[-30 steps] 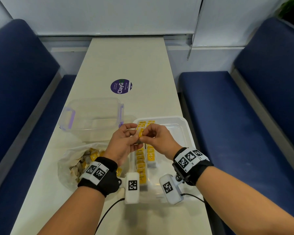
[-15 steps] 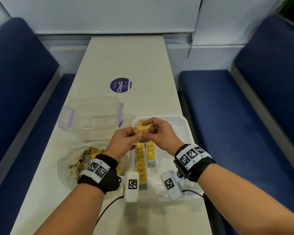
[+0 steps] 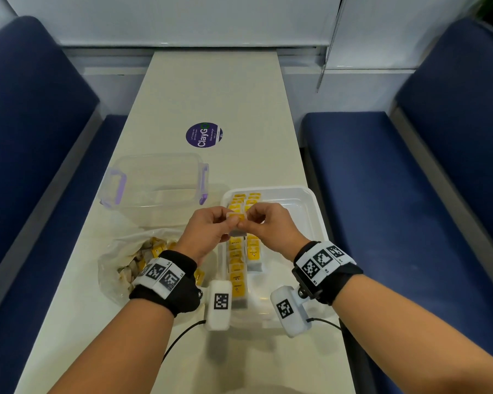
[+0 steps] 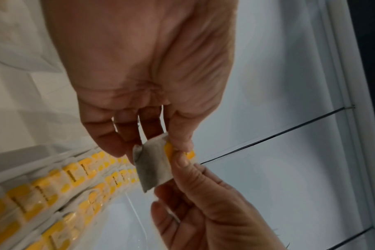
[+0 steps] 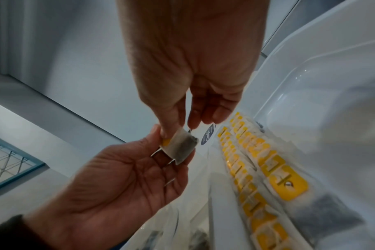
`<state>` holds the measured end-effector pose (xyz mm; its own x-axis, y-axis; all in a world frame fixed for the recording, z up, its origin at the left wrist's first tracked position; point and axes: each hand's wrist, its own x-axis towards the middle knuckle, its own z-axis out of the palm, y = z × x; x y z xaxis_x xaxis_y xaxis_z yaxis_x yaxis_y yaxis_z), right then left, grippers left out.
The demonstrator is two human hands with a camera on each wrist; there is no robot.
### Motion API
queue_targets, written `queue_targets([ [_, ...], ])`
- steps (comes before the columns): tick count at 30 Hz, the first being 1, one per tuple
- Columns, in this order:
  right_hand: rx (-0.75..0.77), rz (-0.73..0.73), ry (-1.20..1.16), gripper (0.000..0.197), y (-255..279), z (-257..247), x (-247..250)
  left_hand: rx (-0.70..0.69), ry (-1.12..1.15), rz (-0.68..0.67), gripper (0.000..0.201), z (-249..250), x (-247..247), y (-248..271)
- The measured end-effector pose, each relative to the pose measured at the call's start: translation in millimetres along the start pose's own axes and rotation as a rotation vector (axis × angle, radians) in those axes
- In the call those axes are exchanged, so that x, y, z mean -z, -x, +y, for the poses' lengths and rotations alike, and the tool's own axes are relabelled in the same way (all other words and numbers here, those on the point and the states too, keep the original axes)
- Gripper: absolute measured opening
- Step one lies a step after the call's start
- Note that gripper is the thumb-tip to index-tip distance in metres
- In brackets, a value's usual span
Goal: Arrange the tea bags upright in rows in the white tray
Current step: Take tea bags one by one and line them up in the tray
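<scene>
One tea bag (image 3: 235, 226) with a grey pouch (image 4: 152, 169) and a yellow tag hangs between my two hands above the white tray (image 3: 315, 203). My left hand (image 3: 227, 223) pinches its top edge at the tag, thumb against fingers (image 4: 182, 140). My right hand (image 3: 247, 221) pinches the same top edge from the other side (image 5: 168, 133). Under the hands, two rows of yellow-tagged tea bags (image 3: 237, 268) stand upright along the tray's left side (image 5: 246, 159). The right part of the tray is bare.
A crumpled clear plastic bag (image 3: 134, 260) with several loose tea bags lies left of the tray. A clear empty box with purple clips (image 3: 154, 186) stands behind it. A purple round sticker (image 3: 204, 135) is farther up the table. Blue benches flank the narrow table.
Both hands stayed together over the tray's left rows, drifting slightly right. The tea bag has turned in the fingers, so its grey pouch now hangs down.
</scene>
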<state>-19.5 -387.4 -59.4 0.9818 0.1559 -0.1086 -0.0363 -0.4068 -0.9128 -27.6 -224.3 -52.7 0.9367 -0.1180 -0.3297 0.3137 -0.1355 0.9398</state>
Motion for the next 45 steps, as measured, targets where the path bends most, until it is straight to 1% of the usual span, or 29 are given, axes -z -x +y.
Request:
queue_targets([
  [1, 0.014, 0.039, -0.038, 0.022, 1.1, 1.0, -1.8, 0.000, -0.008, 0.005, 0.011, -0.4, -0.6, 0.4],
  [5, 0.048, 0.116, -0.165, 0.032, 6.9, 0.5, -8.0, 0.020, 0.005, 0.038, 0.025, -3.4, -2.1, 0.8],
  [8, 0.070, 0.105, -0.179, 0.032, 11.3, 1.4, -8.2, 0.043, -0.007, 0.051, 0.026, -3.3, -1.3, 1.1],
  [12, 0.114, 0.041, -0.136, 0.030, 12.9, 2.8, -7.4, 0.081, -0.033, 0.039, 0.036, -6.7, 0.4, 1.4],
  [14, 0.082, 0.005, -0.106, 0.028, 13.1, 4.0, -8.1, 0.093, -0.057, 0.043, 0.039, -9.6, -0.1, 1.4],
  [16, -0.006, -0.002, -0.035, 0.024, 13.3, 8.3, -6.9, 0.093, -0.097, 0.073, 0.027, -12.1, 0.3, 1.7],
  [18, -0.123, -0.034, 0.041, 0.024, 14.7, 16.2, -4.1, 0.102, -0.128, 0.099, 0.015, -14.8, 1.8, 2.3],
  [19, -0.178, -0.069, 0.080, 0.025, 15.4, 20.3, -2.5, 0.108, -0.139, 0.105, 0.015, -16.9, 2.9, 2.2],
  [21, -0.266, -0.146, 0.146, 0.024, 17.3, 25.3, -0.2, 0.125, -0.174, 0.122, 0.020, -20.6, 4.7, 2.3],
  [24, -0.340, -0.221, 0.170, 0.023, 19.9, 27.8, -1.2, 0.135, -0.213, 0.140, 0.025, -22.1, 4.7, 4.1],
  [29, -0.347, -0.321, 0.319, 0.024, 20.0, 32.2, -8.3, 0.162, -0.216, 0.115, 0.030, -21.6, 4.8, 7.9],
  [33, -0.309, -0.363, 0.438, 0.028, 18.0, 34.0, -12.8, 0.167, -0.214, 0.109, 0.031, -22.1, 5.5, 9.4],
  [38, -0.279, -0.375, 0.506, 0.023, 18.6, 31.8, -17.0, 0.180, -0.216, 0.102, 0.031, -22.0, 5.3, 10.3],
  [43, -0.372, -0.316, 0.455, 0.034, 18.9, 33.6, -18.1, 0.186, -0.206, 0.104, 0.030, -20.8, 5.2, 11.2],
  [45, -0.383, -0.332, 0.484, 0.032, 18.6, 31.8, -19.0, 0.191, -0.200, 0.100, 0.030, -21.0, 4.8, 11.7],
])
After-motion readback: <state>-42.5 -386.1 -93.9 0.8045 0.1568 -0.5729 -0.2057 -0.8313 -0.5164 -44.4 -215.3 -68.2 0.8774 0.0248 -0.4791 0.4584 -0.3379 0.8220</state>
